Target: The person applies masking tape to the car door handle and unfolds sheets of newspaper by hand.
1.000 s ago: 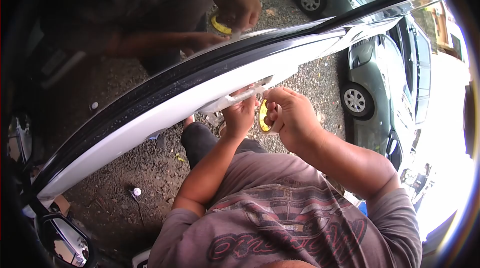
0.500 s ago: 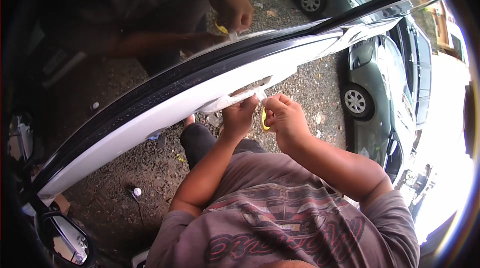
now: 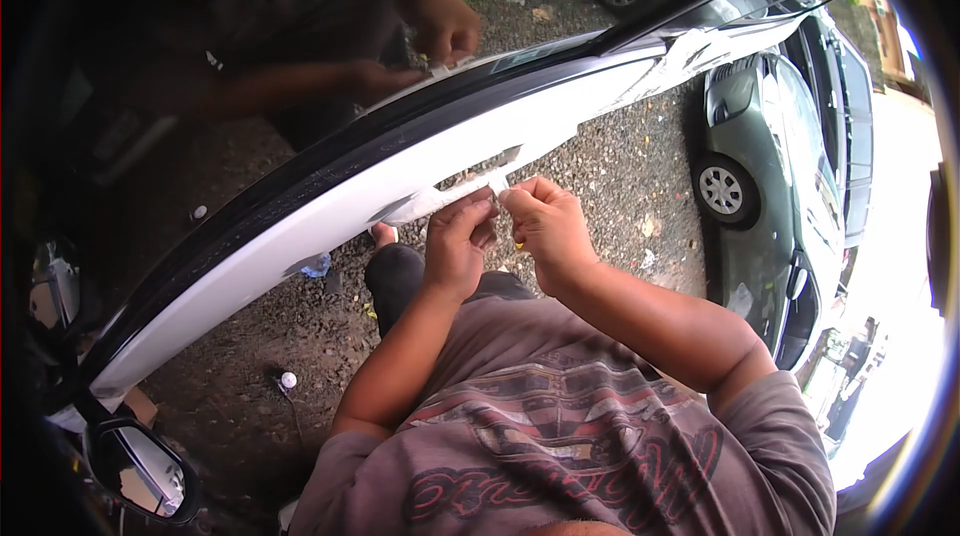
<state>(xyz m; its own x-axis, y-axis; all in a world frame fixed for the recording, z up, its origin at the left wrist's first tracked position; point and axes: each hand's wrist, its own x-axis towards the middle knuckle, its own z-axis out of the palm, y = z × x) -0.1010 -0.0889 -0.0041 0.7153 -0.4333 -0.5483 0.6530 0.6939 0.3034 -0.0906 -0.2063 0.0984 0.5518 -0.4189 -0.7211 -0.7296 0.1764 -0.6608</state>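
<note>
A white car door panel (image 3: 330, 206) curves across in front of me, and its door handle (image 3: 440, 198) is wrapped in whitish covering. My right hand (image 3: 545, 226) pinches a pale strip of tape (image 3: 500, 180) between thumb and forefinger at the handle's right end. A bit of a yellow object (image 3: 520, 246) shows under its curled fingers; most of it is hidden. Just below the handle, my left hand (image 3: 460, 241) has its thumb and fingers drawn together; whether something small is between them cannot be made out.
Dark window glass (image 3: 240, 56) above the panel reflects both arms. White covering (image 3: 690, 51) lies along the panel farther right. A grey-green car (image 3: 750, 166) is parked to the right on gravel. A side mirror (image 3: 145, 471) is lower left, near a small white round object (image 3: 288, 380).
Both hands have shifted slightly left in view. My left fingers have come down from the wrapped handle, and the yellow object in my right hand is now mostly covered. The view has shifted slightly.
</note>
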